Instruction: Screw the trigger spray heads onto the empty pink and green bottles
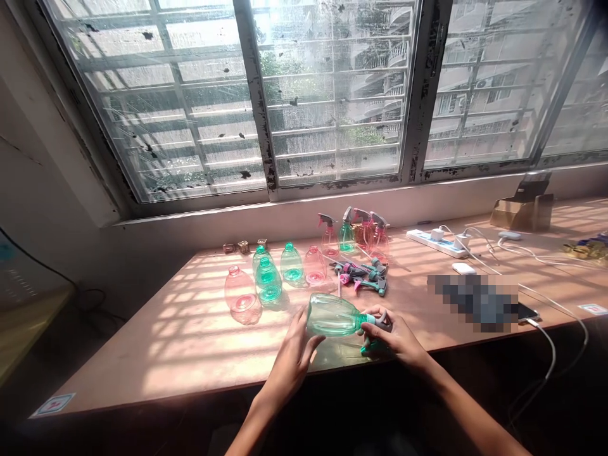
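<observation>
A see-through green spray bottle (332,315) lies on its side in the air above the table's front edge, base to the left. My left hand (295,345) is around its base, fingers behind and thumb below. On the neck end, my right hand (392,335) is closed about the grey-and-green spray head (379,322), which my fingers partly hide. Just beyond lies a pile of loose grey, pink and green spray heads (361,275). Bottles without heads stand to the left: a pink bottle (240,294), a green bottle (268,282) and several more.
Several bottles with heads on, including a green one (347,231), stand by the window wall. A white power strip (437,242) with plugs and cables lies at right, near a blurred-out dark object (475,304). A cardboard box (522,206) sits at the back right.
</observation>
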The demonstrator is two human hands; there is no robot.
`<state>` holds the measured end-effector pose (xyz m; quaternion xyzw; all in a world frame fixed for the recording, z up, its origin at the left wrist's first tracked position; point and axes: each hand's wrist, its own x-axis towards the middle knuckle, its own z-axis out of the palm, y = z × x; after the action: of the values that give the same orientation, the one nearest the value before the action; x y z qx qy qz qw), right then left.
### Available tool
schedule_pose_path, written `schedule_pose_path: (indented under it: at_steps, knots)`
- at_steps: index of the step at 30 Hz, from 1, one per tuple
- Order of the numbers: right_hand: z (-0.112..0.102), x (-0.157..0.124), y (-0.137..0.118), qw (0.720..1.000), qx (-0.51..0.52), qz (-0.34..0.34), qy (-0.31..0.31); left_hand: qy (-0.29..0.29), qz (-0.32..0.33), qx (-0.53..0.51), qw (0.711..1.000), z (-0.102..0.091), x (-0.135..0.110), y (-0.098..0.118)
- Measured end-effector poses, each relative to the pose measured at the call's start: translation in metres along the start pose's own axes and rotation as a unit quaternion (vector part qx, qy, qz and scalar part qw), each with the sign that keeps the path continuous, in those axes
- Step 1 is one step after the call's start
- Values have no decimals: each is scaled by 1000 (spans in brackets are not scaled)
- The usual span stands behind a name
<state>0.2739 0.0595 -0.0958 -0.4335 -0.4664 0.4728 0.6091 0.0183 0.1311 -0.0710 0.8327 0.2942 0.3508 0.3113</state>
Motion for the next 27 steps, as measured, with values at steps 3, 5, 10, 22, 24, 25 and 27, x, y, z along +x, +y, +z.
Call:
schedule_pose_path:
  at_steps: [3,5,10,22,24,25,27]
  knots:
    - [-1,0,0,1000,0,3,0,3,-3,0,1000,2,-2,-3]
    - [-1,0,0,1000,-3,2,-2,9,5,-4,1000,3,-4,-3]
    - [1,-1,-2,1000,-27,-6,-2,30,-10,-12,999,3,-5,-3]
    - [1,-1,-12,999,-26,14,-21,85,62,65,992,5,-7,-8]
    - [1,-1,-12,999,-26,13,-22,79,49,52,994,5,-7,-8]
    - [0,-1,-11,999,-25,14,-26,77,38,40,995,4,-7,-8]
    - [0,0,-10,999,-21,17,-30,76,20,12,997,4,-6,-8]
